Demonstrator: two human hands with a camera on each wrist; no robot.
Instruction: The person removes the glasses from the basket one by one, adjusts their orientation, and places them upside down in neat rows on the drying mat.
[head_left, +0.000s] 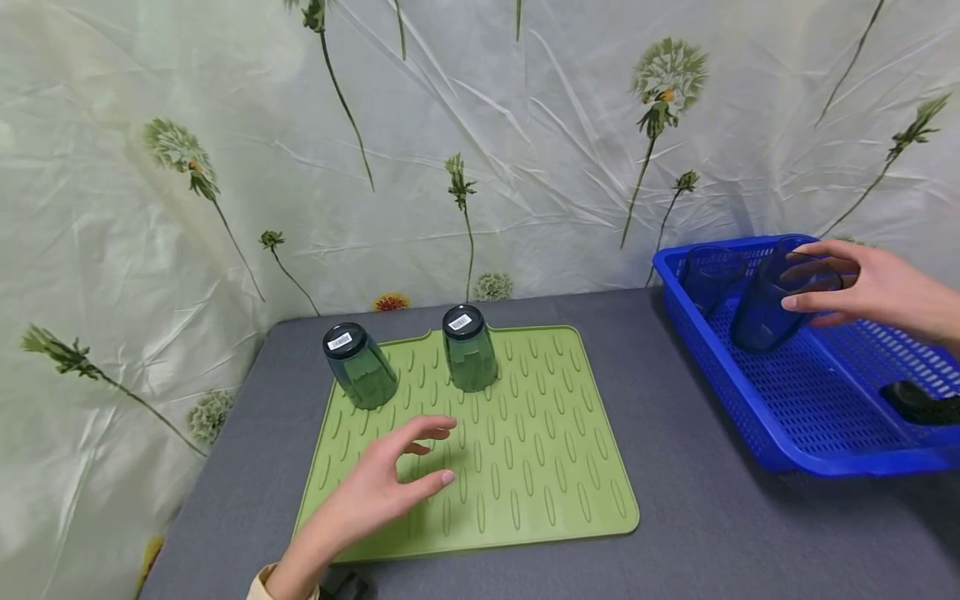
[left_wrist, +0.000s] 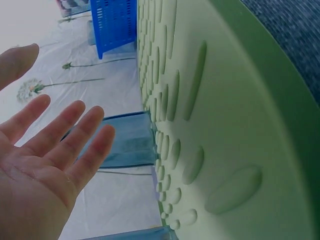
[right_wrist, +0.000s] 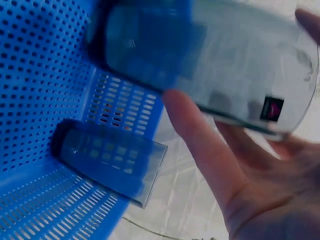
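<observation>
L hand (head_left: 378,483) relaxed, thumb (head_left: 429,486) apart fr. fingers (head_left: 422,427), R hand (head_left: 870,285) gripping, thumb opp.

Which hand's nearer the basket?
Right. The right hand is at the basket, holding a glass; the left hand is over the mat, well left of the basket in the head view.

- The sheet (head_left: 525,125) hung behind the table (head_left: 712,533).
- The mat (head_left: 540,483) lay on the table, left of the basket (head_left: 847,463).
- The left glass (head_left: 363,371) stood at the mat's far left corner; the right glass (head_left: 471,358) stood beside it, near the back edge.
- The left hand (head_left: 378,479) was over the mat, before both glasses.
- The corner glass (head_left: 703,287) sat in the basket's far left corner.
- Right of it was the held glass (head_left: 761,312), in the right hand (head_left: 870,283).
</observation>
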